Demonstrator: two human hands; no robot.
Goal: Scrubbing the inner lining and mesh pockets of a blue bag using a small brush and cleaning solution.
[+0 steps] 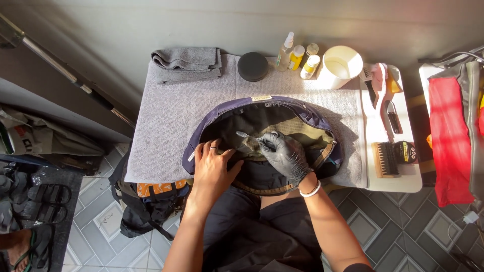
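Matt woven cloth on the navy bag (307,115), a glossy black rubbery glove (283,151) at three o'clock of the bare hand, fluffy grey towel (166,116) beneath, perhaps terry.

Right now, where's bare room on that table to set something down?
Free: the grey mat between the folded towel and the open bag. A smaller strip between bag and white cup. Crowded: back edge with black tin and bottles; right edge with brushes.

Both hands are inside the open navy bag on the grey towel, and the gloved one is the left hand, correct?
Not quite: the black glove is on the right hand, as the head view shows. The left hand is bare. Both are inside the open navy bag on the grey towel.
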